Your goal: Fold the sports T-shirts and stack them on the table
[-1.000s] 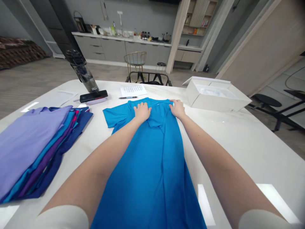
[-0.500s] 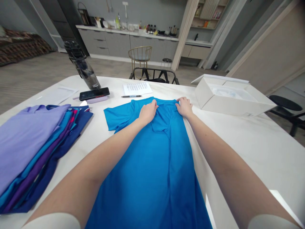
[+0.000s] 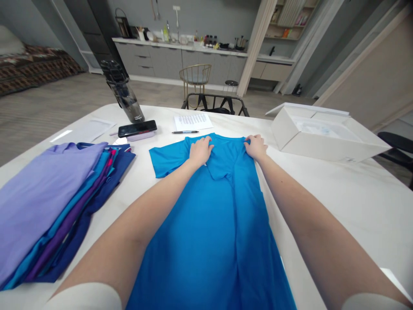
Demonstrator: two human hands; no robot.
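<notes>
A blue T-shirt [image 3: 200, 224] lies lengthwise on the white table, its collar at the far end. The right side is folded inward, with that sleeve lying over the chest; the left sleeve sticks out flat. My left hand [image 3: 200, 150] rests on the cloth beside the collar, thumb and fingers slightly apart. At the far right corner of the shirt, my right hand [image 3: 256, 147] is closed on the folded shoulder edge. To the left is a stack of folded clothes [image 3: 54, 189], lilac on top, with blue, purple and navy layers beneath.
An open white box [image 3: 325, 133] stands at the right. Beyond the shirt lie a printed sheet [image 3: 193, 121] and a pen [image 3: 185, 132]. A phone [image 3: 137, 128] and a dark upright appliance [image 3: 124, 94] are at the back left. A black chair [image 3: 215, 103] stands behind the table.
My left hand has loosened from its pinch near the collar and now lies flatter on the cloth. My right hand stays at the shoulder edge. The view has shifted slightly left.
</notes>
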